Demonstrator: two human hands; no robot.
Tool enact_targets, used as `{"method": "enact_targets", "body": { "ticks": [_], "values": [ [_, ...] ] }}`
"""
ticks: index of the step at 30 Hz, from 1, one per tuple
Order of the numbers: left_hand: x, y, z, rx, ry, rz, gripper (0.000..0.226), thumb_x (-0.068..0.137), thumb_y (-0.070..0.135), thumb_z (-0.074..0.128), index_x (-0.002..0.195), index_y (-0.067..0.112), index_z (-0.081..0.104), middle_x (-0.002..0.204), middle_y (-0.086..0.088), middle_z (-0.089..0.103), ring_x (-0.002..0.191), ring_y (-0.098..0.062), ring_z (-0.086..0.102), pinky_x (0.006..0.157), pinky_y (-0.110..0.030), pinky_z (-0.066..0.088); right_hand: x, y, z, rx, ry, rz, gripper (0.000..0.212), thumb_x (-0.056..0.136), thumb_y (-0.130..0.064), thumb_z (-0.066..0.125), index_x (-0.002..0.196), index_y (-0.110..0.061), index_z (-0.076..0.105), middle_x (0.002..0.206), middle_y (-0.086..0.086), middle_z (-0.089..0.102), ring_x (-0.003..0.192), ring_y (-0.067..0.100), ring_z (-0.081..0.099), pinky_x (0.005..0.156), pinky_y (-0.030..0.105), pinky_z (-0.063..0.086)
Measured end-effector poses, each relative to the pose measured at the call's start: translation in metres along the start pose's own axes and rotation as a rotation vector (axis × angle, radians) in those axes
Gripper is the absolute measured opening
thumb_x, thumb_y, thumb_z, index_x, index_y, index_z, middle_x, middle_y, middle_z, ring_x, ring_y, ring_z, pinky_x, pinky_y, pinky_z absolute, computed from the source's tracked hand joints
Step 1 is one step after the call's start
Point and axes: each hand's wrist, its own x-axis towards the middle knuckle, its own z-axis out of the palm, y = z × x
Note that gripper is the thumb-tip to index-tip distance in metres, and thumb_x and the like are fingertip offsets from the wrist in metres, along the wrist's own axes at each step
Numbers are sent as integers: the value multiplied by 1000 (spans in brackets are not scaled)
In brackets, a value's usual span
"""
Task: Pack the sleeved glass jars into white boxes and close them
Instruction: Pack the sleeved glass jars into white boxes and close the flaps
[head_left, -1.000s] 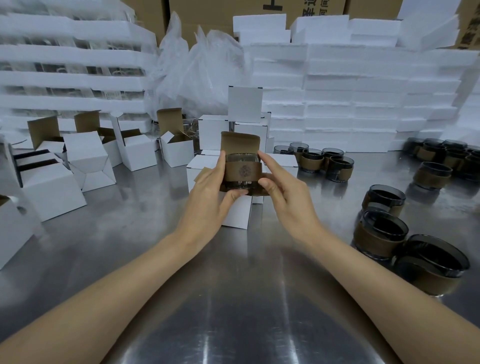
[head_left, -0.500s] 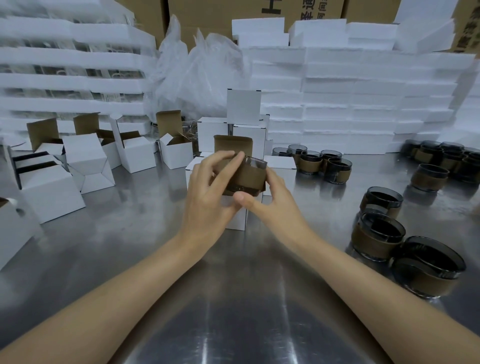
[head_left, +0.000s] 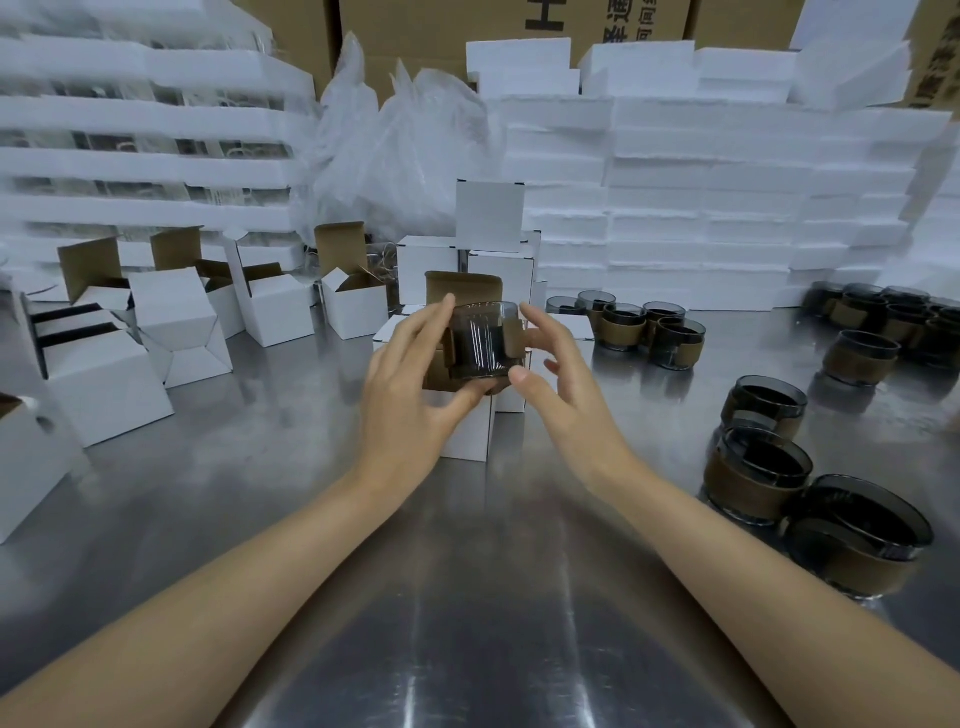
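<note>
Far behind the foam stacks (head_left: 727, 171), brown cartons (head_left: 519, 31) show a black "H" and characters too cropped to read. Mid-table, the open box (head_left: 462, 415) waits under the jar (head_left: 480, 340), turned since a second ago, logo gone, sleeve gap facing near. The left hand (head_left: 410, 384) pinches it; the right hand (head_left: 558, 374) has let go, fingers spread: insertion looks next.

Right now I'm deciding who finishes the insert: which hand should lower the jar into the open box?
Left, probably. The left hand already holds the sleeved jar, fingers on its far side and thumb beneath, right above the open white box. The right hand is spread open beside it.
</note>
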Motion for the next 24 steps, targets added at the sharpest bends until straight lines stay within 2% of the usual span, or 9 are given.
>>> {"method": "enact_targets", "body": {
  "ticks": [3, 5, 7, 11, 14, 17, 20, 22, 24],
  "values": [
    [-1, 0, -1, 56, 5, 53, 71, 82, 37, 69, 144, 16, 42, 135, 0, 48, 124, -21, 48, 100, -46, 45, 0, 0, 0, -56, -10, 20, 67, 79, -59, 57, 140, -46, 34, 136, -20, 45, 131, -2, 36, 110, 26, 28],
    [-2, 2, 0, 114, 26, 105, 68, 80, 29, 71, 141, 13, 45, 134, 5, 48, 122, -17, 46, 104, -35, 41, -1, 0, 3, -61, -1, 74, 73, 71, -66, 62, 136, -52, 34, 137, -17, 45, 133, 0, 35, 113, 38, 31],
    [-3, 4, 0, 116, 14, 108, 68, 81, 22, 73, 141, 11, 44, 138, 6, 46, 123, -16, 43, 105, -30, 39, -1, 0, 5, -54, 19, 97, 78, 67, -65, 67, 136, -48, 35, 138, -14, 47, 132, 1, 37, 113, 42, 33],
    [-3, 9, -1, -8, -30, -69, 77, 80, 16, 76, 146, 13, 37, 138, 5, 47, 126, -19, 47, 105, -40, 42, -1, -1, 4, -16, 77, 66, 74, 71, -50, 77, 135, -35, 42, 128, -16, 57, 123, -5, 46, 109, 41, 39],
    [-2, 9, -1, -4, -54, -116, 74, 80, 20, 77, 145, 12, 41, 125, 17, 48, 118, -21, 52, 102, -45, 43, -1, 0, 3, -14, 104, 57, 73, 68, -48, 79, 130, -34, 44, 121, -19, 61, 121, -7, 48, 109, 38, 38],
    [-1, 7, -2, 35, -89, -166, 68, 81, 38, 72, 141, 17, 47, 115, 7, 62, 109, -19, 52, 100, -43, 39, -2, 1, 4, 38, 99, 53, 66, 65, -53, 75, 119, -31, 44, 111, -21, 66, 117, -6, 51, 107, 36, 39],
    [-2, 9, -1, 7, -55, -189, 76, 78, 53, 69, 142, 20, 45, 115, 4, 62, 108, -18, 53, 99, -43, 41, 0, 3, 2, 74, 67, 59, 51, 70, -58, 66, 111, -32, 48, 110, -19, 66, 117, -2, 54, 105, 35, 41],
    [-1, 10, -1, -26, -26, -161, 77, 78, 47, 73, 143, 19, 43, 121, 6, 59, 110, -18, 56, 99, -45, 43, 1, 5, 0, 42, 54, 60, 40, 76, -61, 56, 109, -38, 55, 115, -16, 63, 120, -2, 50, 105, 27, 39],
    [0, 9, -1, -51, -17, -98, 71, 80, 34, 71, 142, 17, 43, 130, 5, 53, 115, -20, 56, 98, -48, 45, 2, 5, -1, -24, 39, 45, 35, 85, -60, 46, 109, -39, 60, 119, -19, 59, 125, -1, 42, 102, 11, 30]
  ]
}}
